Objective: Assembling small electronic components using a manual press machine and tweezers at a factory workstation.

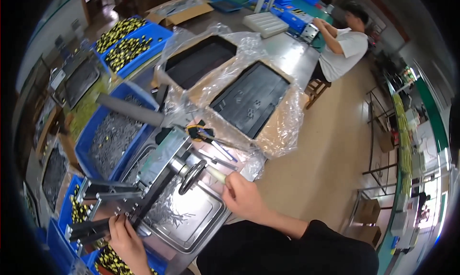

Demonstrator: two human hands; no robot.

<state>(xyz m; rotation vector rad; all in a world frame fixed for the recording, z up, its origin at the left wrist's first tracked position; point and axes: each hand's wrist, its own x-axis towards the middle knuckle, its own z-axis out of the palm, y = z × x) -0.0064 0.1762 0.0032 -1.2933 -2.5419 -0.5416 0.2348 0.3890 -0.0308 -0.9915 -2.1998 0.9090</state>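
Observation:
My right hand [243,198] is wrapped round the pale crank handle [216,174] of a black handwheel [192,177]. The wheel sits on the shaft of a bench machine with a metal housing [165,152]. At the machine's left end, my left hand [125,241] has its fingertips pressed together against the metal fixture plates [115,209]. Whatever lies between those fingertips is too small to make out. Under the machine, a metal tray [203,212] holds a pile of thin dark strips [172,215].
A blue bin [81,145] of small grey pieces stands left, with a grey tube [129,110] across it. Blue bins of yellow-and-black parts [127,54] are behind and below. Plastic-lined cartons [287,117] hold black sheets. Tools [215,140] lie nearby. Another person [342,49] sits far right.

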